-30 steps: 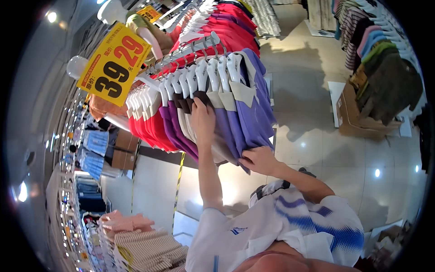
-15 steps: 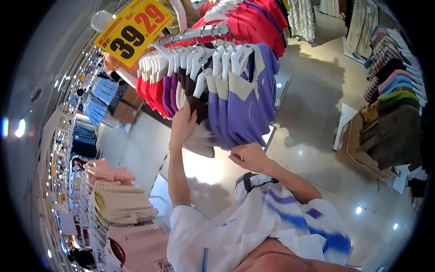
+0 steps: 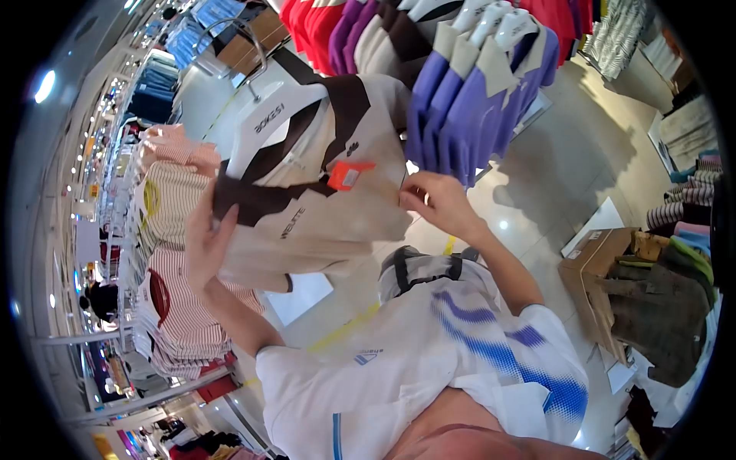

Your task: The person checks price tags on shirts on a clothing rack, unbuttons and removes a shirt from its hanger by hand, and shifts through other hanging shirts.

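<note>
A beige polo shirt (image 3: 368, 203) with a dark brown collar and shoulders faces me, off the rack, on a white hanger (image 3: 264, 126). An orange-red tag (image 3: 350, 175) lies on its chest. My left hand (image 3: 205, 244) is closed on the shirt's shoulder at the left, thumb in front and fingers hidden behind. On the opposite side, the fingers of my right hand (image 3: 443, 205) pinch the shirt's edge. Just beyond that hand hang several purple polo shirts (image 3: 468, 115) with pale collars.
Red shirts (image 3: 308, 34) hang farther left on the rack. Striped tops (image 3: 180, 199) fill a rack on my left. At the right stands a cardboard box (image 3: 590, 284) beside dark green garments (image 3: 659, 314).
The beige and brown shirt has come off the rack on its hanger and moved left, spread before me. My left hand has shifted left and down with it; the view has turned.
</note>
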The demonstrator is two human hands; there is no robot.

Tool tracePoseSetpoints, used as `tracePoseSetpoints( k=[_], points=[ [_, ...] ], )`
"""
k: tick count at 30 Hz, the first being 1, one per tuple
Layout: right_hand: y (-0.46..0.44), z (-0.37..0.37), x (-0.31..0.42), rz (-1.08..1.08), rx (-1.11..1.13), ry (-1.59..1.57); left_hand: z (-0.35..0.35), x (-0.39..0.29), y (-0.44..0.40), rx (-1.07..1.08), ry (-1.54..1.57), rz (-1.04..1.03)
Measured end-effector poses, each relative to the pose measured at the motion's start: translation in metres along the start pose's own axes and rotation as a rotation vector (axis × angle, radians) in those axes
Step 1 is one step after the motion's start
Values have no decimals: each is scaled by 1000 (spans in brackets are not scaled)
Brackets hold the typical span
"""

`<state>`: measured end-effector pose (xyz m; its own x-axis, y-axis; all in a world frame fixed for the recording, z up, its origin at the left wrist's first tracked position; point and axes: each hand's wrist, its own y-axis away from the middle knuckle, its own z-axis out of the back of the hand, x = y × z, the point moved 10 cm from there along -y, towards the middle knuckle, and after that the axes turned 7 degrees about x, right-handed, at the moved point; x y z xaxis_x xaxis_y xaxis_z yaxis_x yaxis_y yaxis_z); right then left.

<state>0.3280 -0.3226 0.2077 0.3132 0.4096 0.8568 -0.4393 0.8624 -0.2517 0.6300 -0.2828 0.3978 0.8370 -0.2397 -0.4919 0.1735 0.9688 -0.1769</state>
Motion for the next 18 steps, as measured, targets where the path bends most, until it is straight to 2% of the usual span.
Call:
tracePoseSetpoints(
  k=[1,2,3,4,6,8,10,11,12,14,16,18],
  points=[
    [-3,1,9,1,-1,-1,15,5,18,4,-145,-25],
    [-4,16,25,66,-115,-61,28,8,32,13,-284,-77],
    [0,34,38,126,-246,-108,40,15,50,34,-323,-73],
    [1,43,57,243,-259,-71,52,22,69,60,-361,-79],
    [7,58,97,402,-354,5,55,26,90,180,-475,-306],
    [7,46,120,434,-221,32,39,26,85,276,-381,-380],
    [12,23,116,385,44,-119,8,11,62,396,-212,-378],
    [20,25,122,425,-13,53,-8,1,51,441,-101,-377],
    [23,28,111,312,-33,119,-24,-10,41,491,12,-370],
    [41,47,79,194,-142,19,-42,-42,38,438,25,-623],
    [65,74,74,168,-227,100,-60,-58,29,513,122,-563],
    [87,101,66,150,-305,175,-73,-80,17,494,153,-562]
  ],
)
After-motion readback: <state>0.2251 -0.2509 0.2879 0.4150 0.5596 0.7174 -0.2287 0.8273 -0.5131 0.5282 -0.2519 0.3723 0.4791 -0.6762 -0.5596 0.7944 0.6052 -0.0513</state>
